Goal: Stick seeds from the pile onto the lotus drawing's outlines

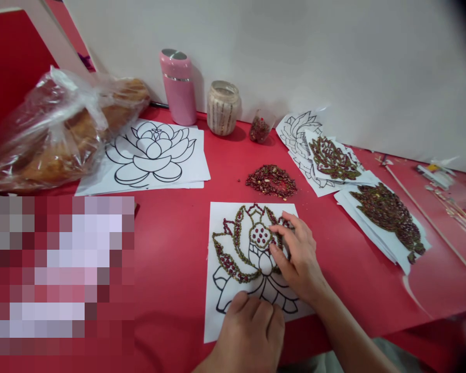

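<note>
A sheet of white paper (213, 331) with a black-outlined lotus drawing lies in front of me. Dark red and green beans (233, 267) line several of its petals, and red beans dot the round seed pod in the middle. My right hand (301, 254) rests over the drawing's right side, thumb and fingers apart, their tips at the beans beside the pod. Nothing shows between them. On the sheet's lower edge sits my left hand (254, 329), fingers curled in; whatever they may hold is hidden.
Behind the sheet are a loose bean pile (272, 181), a small clear cup of beans (260, 128), a glass jar (223, 109) and a pink flask (177, 88). Lotus printouts (198, 166) and bagged bread (77, 129) are left; bean-covered pictures (384, 212) lie right.
</note>
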A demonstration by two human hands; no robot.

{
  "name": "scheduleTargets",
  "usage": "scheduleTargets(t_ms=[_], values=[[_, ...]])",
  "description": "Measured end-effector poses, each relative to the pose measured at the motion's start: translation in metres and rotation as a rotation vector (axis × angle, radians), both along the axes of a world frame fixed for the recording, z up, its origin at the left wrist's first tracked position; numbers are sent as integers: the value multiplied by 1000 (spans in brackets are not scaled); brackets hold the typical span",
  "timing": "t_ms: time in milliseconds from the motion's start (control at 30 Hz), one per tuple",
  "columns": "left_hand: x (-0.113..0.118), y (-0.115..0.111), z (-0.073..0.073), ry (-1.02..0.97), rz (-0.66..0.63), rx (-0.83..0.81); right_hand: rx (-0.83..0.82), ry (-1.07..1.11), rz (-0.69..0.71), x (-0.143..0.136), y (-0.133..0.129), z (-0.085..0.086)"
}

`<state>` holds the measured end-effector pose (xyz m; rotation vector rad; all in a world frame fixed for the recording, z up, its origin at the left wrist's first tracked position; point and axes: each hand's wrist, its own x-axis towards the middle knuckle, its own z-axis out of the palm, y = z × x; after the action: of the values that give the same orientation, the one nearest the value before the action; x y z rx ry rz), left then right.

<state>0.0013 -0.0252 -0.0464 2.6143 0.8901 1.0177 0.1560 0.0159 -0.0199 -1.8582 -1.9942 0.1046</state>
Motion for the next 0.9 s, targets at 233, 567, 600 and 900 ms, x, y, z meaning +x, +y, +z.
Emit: scheduleTargets(t_ms=[233, 567, 600, 900], values=[[-1, 0, 3, 26, -10, -11, 94, 53, -55, 10, -1, 5], [-1, -1, 4, 36, -8, -13, 120, 104, -28, 3, -6, 10], [0, 0, 4, 20, -10, -19, 129, 133, -23, 4, -8, 11], [-4, 6, 36, -452, -9, -494, 136, 522, 168, -7, -52, 23]])
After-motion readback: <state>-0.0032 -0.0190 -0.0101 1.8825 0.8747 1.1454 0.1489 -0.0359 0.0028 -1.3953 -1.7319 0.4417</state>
